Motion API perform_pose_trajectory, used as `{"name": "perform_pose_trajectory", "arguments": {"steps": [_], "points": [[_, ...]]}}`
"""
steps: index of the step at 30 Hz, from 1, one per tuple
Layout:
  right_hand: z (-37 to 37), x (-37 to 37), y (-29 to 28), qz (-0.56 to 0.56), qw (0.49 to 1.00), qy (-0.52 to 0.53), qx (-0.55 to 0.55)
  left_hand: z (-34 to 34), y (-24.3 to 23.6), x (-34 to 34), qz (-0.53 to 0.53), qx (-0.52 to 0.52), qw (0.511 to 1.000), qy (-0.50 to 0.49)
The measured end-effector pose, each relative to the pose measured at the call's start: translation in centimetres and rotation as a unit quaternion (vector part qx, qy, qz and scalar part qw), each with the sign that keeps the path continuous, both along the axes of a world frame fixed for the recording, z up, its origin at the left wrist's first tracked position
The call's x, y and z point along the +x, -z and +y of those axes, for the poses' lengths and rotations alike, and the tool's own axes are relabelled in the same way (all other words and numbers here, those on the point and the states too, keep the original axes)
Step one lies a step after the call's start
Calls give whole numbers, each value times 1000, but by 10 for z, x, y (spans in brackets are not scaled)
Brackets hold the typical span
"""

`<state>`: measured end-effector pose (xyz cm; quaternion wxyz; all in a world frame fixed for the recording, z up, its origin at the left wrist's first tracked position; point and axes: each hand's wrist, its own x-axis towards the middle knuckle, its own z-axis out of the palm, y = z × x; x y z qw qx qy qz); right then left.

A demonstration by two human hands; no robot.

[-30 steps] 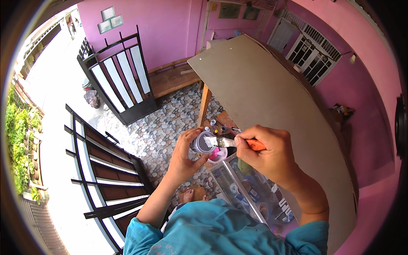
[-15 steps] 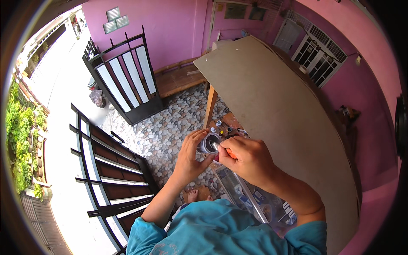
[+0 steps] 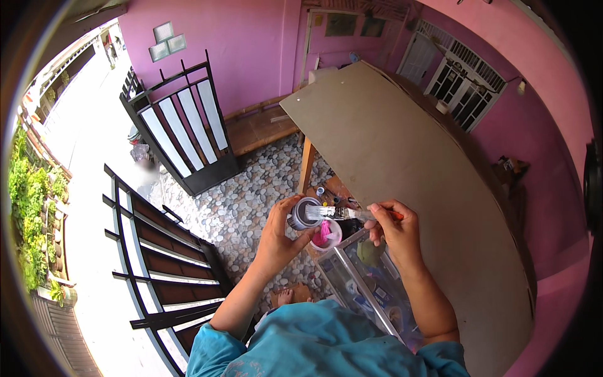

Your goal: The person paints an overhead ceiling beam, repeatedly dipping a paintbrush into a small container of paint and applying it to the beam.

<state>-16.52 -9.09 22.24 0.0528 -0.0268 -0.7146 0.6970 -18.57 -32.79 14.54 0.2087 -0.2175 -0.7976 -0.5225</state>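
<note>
On the left we see a black-barred gate [image 3: 160, 249]. Right of it, the left hand [image 3: 281, 234] has its grip clamped around a grey cup [image 3: 295, 221]. Over the cup's mouth reach the whitened bristles of a paintbrush [image 3: 341, 214], with a pink-smeared tub [image 3: 338, 240] just nearer us. The right hand's [image 3: 399, 231] grip is clamped on the brush handle; farther right spreads a brown surface [image 3: 408, 144].

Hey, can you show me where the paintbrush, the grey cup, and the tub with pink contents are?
Paintbrush [image 3: 341, 214]: head view, on the section between bristles and handle.
Grey cup [image 3: 301, 212]: head view, on the inside, left of the bristles.
Tub with pink contents [image 3: 340, 237]: head view, on its right rim.
</note>
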Motion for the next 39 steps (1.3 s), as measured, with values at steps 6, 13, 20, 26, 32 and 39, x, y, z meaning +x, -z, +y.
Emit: {"name": "perform_pose_trajectory", "arguments": {"steps": [6, 13, 20, 26, 32, 39], "points": [[12, 5, 20, -80, 985, 28, -154, 2, -4, -5, -12, 8, 1000, 15], [15, 14, 44, -171, 931, 9, -321, 3, -19, -4, -11, 18, 999, 29], [15, 18, 49, -171, 916, -13, -363, 3, -18, -12, -19, 48, 998, 29], [23, 1, 5, -39, 927, -109, -357, -9, -20, -9, -4, 34, 999, 21], [30, -45, -115, 185, 946, -94, -251, -23, -13, 2, -10, 23, 1000, 2], [14, -83, -291, 364, 924, -11, -121, -42, -8, 28, -22, 72, 997, -24]]}}
